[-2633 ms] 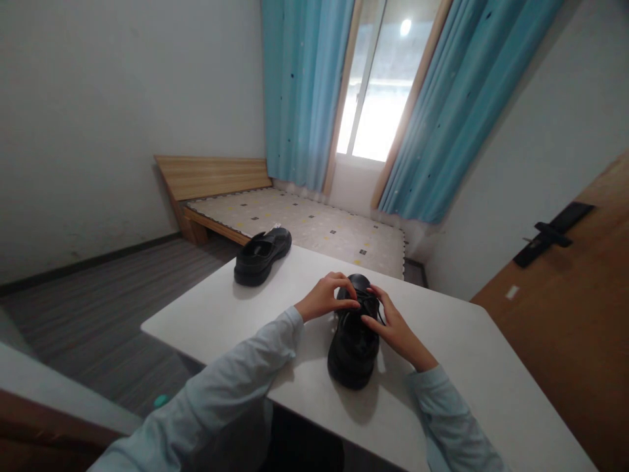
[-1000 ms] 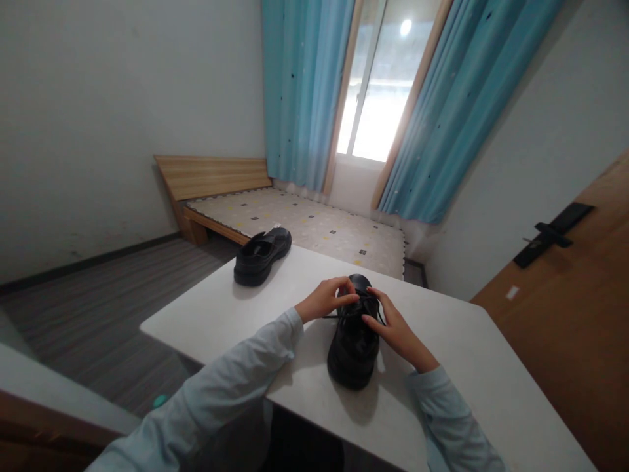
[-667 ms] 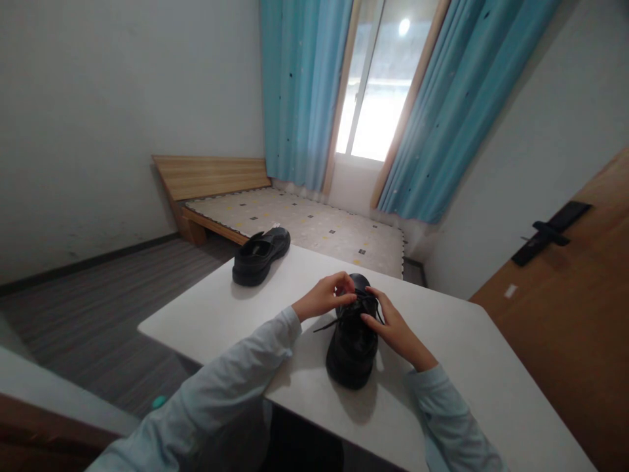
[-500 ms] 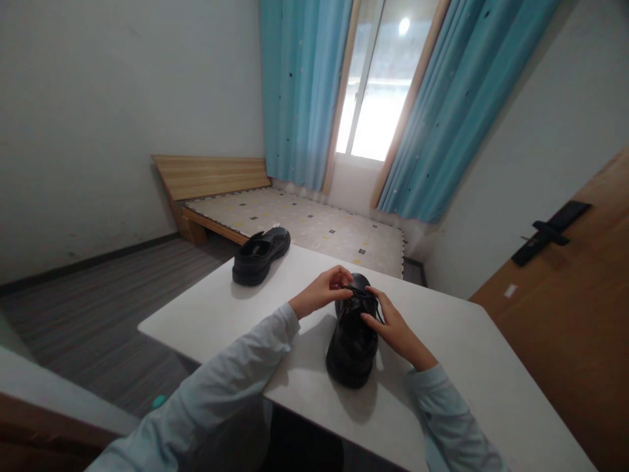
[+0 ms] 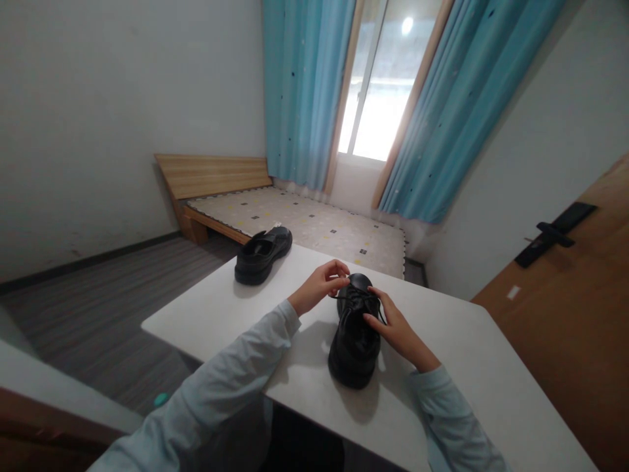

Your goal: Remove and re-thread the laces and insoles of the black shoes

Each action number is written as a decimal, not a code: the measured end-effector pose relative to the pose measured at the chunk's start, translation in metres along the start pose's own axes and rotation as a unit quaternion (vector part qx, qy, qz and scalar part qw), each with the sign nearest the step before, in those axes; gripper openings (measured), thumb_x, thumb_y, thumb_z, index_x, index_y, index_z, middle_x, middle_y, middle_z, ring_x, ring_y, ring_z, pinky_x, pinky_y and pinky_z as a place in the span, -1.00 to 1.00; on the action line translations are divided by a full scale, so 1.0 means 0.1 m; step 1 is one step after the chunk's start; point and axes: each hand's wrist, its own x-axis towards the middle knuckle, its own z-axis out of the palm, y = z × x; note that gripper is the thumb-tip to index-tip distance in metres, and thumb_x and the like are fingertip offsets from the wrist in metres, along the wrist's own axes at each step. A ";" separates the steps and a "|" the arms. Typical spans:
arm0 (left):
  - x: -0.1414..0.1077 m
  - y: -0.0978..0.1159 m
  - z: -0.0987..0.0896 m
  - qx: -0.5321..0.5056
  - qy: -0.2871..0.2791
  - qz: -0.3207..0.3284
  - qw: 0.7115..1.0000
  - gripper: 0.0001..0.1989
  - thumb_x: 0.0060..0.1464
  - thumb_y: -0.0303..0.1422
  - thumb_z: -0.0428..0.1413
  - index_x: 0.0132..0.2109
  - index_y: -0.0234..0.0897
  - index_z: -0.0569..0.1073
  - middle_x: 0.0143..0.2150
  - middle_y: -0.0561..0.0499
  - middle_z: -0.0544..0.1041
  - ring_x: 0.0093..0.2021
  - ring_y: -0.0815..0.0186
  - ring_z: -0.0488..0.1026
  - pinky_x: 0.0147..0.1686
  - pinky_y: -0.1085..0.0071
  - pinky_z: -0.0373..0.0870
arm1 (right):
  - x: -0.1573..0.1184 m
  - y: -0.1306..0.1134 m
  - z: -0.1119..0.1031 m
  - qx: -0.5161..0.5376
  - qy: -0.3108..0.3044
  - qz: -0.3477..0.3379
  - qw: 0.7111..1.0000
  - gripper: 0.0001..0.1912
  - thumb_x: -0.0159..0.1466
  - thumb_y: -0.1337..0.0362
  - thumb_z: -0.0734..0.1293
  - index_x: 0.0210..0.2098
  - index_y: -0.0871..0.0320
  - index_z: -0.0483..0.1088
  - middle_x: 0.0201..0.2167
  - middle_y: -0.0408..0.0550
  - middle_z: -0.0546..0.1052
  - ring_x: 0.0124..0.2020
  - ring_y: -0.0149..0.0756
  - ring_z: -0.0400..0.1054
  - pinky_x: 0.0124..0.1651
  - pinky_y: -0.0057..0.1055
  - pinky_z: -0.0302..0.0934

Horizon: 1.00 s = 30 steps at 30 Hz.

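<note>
A black lace-up shoe [image 5: 354,351] stands on the white table, its heel toward me and its toe pointing away. Beside the toe, my left hand [image 5: 325,282] is closed in a pinch, with a thin black shoelace [image 5: 343,297] running from the fingertips to the lacing. My right hand [image 5: 399,333] grips the shoe's right side, thumb near the opening and fingers by the laces. A loop of lace hangs next to those fingers. The second black shoe [image 5: 263,257] rests at the table's far left edge, untouched.
The white table [image 5: 466,367] extends to my right. Behind it are a bed [image 5: 314,219] with a patterned mattress and a window between blue curtains [image 5: 309,92]. A wooden door [image 5: 565,314] with a black handle is at right. A small green object [image 5: 160,399] lies on the floor.
My left hand has moved slightly left, off the lacing, drawing a lace out to the side. The right hand stays on the shoe. The view has shifted a little.
</note>
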 end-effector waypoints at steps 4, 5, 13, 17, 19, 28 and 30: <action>0.00 0.03 0.01 0.008 -0.002 0.007 1.000 -0.73 -0.06 -0.25 0.16 -0.29 -0.32 0.29 -0.51 0.18 0.23 -0.59 0.58 0.14 -0.60 0.60 0.06 | 0.00 0.01 0.00 -0.001 -0.002 0.003 1.000 -0.40 0.18 0.10 0.27 0.17 0.10 0.08 0.16 0.10 0.24 0.21 -0.06 0.10 0.25 -0.03 -0.06; -0.01 0.04 0.02 0.013 0.001 0.009 1.000 -0.74 -0.07 -0.25 0.16 -0.30 -0.32 0.29 -0.51 0.18 0.23 -0.59 0.58 0.14 -0.60 0.60 0.05 | 0.00 0.01 0.00 -0.002 -0.001 0.003 1.000 -0.39 0.18 0.10 0.27 0.17 0.10 0.08 0.16 0.10 0.24 0.21 -0.06 0.09 0.25 -0.03 -0.06; -0.01 0.08 -0.01 0.037 0.044 0.036 0.998 -0.71 -0.10 -0.21 0.17 -0.37 -0.33 0.31 -0.51 0.14 0.29 -0.53 0.54 0.18 -0.56 0.58 0.04 | -0.01 0.00 0.00 -0.014 0.004 -0.011 1.000 -0.39 0.19 0.08 0.27 0.18 0.08 0.07 0.15 0.08 0.26 0.19 -0.07 0.11 0.24 -0.03 -0.04; 0.01 0.06 -0.06 0.025 0.063 0.040 0.997 -0.74 0.00 -0.19 0.07 -0.37 -0.34 0.34 -0.61 0.13 0.33 -0.60 0.52 0.17 -0.56 0.56 0.05 | -0.02 -0.05 -0.03 -0.057 0.015 -0.017 0.998 -0.41 0.21 0.03 0.24 0.17 0.08 0.09 0.14 0.07 0.27 0.18 -0.07 0.13 0.22 -0.04 0.00; 0.01 0.06 -0.07 0.035 0.047 0.045 0.997 -0.72 0.06 -0.18 0.00 -0.39 -0.35 0.35 -0.67 0.11 0.35 -0.64 0.51 0.12 -0.58 0.55 0.04 | -0.02 -0.09 -0.04 -0.085 0.017 -0.005 0.996 -0.45 0.23 0.01 0.21 0.15 0.08 0.13 0.11 0.07 0.30 0.13 -0.06 0.19 0.17 -0.06 0.08; 0.02 -0.05 -0.07 0.345 0.036 0.054 0.936 -0.79 0.07 -0.28 0.04 -0.36 -0.32 0.47 -0.49 0.06 0.48 -0.49 0.43 0.31 -0.43 0.50 0.23 | 0.05 -0.11 -0.07 -0.046 0.130 0.048 0.989 -0.64 0.29 0.02 0.11 -0.25 0.16 0.36 -0.25 0.07 0.42 -0.28 -0.16 0.38 -0.24 -0.23 0.30; 0.03 -0.08 -0.07 0.370 0.024 0.073 0.926 -0.84 0.05 -0.33 0.07 -0.27 -0.30 0.49 -0.34 0.00 0.51 -0.40 0.40 0.36 -0.39 0.49 0.28 | 0.05 -0.09 -0.07 -0.026 0.130 0.064 0.989 -0.67 0.25 0.02 0.17 -0.33 0.15 0.34 -0.31 0.03 0.41 -0.37 -0.20 0.38 -0.30 -0.24 0.30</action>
